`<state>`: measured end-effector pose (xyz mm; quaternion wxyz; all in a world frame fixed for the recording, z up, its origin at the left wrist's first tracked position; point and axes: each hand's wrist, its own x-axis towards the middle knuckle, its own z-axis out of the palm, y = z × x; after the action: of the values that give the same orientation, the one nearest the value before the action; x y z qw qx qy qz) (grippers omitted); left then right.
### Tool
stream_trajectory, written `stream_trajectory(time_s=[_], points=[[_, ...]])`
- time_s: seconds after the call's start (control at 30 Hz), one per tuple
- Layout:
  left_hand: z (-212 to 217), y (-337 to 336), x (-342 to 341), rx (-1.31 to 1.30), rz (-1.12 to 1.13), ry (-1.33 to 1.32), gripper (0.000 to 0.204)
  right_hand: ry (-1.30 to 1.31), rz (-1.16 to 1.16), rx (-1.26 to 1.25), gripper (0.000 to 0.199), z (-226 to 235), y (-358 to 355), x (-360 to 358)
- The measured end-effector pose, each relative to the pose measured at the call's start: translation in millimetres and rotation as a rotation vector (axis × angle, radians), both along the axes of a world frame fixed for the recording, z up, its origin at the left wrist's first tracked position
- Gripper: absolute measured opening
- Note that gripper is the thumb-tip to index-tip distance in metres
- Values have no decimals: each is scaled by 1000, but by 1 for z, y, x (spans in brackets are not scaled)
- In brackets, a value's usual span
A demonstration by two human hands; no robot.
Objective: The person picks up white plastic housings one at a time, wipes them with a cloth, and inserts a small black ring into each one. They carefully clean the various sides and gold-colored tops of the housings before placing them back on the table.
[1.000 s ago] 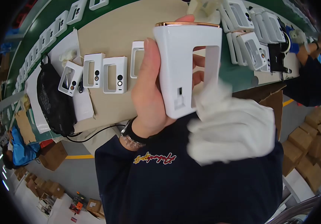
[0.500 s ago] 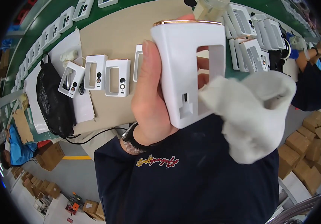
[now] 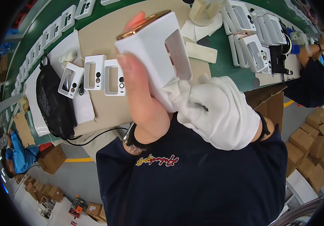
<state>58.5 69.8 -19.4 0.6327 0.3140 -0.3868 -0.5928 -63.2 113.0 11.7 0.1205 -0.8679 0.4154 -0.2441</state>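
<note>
White housing (image 3: 162, 49) held up in left hand (image 3: 143, 98) grip, gloved right hand (image 3: 218, 109) pressing its lower edge, well above bench (image 3: 105, 34).

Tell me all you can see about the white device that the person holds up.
The white device is a blocky, glossy, plastic-looking housing with a tall rectangular opening through its body and a shiny copper-coloured strip along its top edge. It is held tilted, close to the camera, above the workbench. The bare left hand wraps its left side; the right hand, in a white fabric glove, touches its lower right corner.
</note>
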Motion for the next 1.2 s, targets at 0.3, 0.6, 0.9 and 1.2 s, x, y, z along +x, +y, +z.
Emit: stream_trajectory(time_s=[0.3,0.6,0.9,1.2], points=[[5,0,-9,-230,230,-335,69,-11,3,229,39,0,-12,-5],[-9,-16,5,-270,-92,5,67,-800,138,1168,19,1,-20,-30],[-7,-9,-1,23,-234,299,61,-643,260,414,23,4,-14,-28],[-22,-8,1,-430,316,-378,70,-97,42,422,31,-2,-15,-7]])
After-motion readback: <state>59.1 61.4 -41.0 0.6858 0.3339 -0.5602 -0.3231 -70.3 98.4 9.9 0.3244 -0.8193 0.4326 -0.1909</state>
